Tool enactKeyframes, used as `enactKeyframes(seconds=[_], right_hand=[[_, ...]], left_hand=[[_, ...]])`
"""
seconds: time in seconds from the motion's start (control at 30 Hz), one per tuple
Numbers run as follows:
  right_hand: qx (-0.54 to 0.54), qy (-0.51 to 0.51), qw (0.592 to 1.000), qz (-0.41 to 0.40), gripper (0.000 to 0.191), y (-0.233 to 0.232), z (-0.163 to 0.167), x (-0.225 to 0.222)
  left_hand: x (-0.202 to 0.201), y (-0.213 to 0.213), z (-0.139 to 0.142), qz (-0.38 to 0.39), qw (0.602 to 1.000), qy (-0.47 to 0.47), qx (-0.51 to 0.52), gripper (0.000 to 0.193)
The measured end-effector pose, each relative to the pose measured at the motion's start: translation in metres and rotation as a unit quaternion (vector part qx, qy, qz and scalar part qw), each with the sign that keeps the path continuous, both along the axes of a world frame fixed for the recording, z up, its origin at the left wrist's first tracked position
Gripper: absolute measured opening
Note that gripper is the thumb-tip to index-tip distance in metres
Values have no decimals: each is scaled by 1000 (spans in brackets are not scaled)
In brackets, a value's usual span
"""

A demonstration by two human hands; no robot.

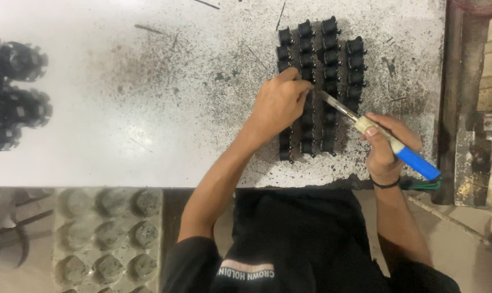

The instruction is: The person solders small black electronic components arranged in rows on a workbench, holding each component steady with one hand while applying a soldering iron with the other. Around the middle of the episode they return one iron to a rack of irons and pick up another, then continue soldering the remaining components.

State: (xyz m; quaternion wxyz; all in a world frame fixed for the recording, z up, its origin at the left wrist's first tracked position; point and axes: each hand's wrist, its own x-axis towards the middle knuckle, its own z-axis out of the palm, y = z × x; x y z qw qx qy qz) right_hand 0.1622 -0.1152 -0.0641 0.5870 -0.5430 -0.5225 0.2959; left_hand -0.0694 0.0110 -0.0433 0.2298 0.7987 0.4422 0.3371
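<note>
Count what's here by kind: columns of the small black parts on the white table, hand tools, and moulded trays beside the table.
Columns of small black plastic parts: 4
Blue-handled metal-tipped hand tool: 1
Grey moulded cup tray: 1
Total: 6

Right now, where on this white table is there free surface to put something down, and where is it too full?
The widest free patch of the table lies between the round black toothed parts at the left edge and the left hand. It is crowded at the right: rows of small black parts, both hands, and the blue-handled tool in the right hand.
</note>
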Motion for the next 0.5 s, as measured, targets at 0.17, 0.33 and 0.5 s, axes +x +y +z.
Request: enactKeyframes(seconds=[0.17, 0.33, 0.5], right_hand=[[35, 45, 998, 0, 28, 4, -3, -1], [57, 32, 998, -7, 27, 4, -4, 1], [63, 76, 995, -14, 26, 5, -4, 1]], left_hand=[[0, -1, -4, 2, 1000, 13, 3, 8], [1, -2, -5, 12, 999, 19, 23, 7], [2, -1, -1, 9, 1000, 7, 15, 7]])
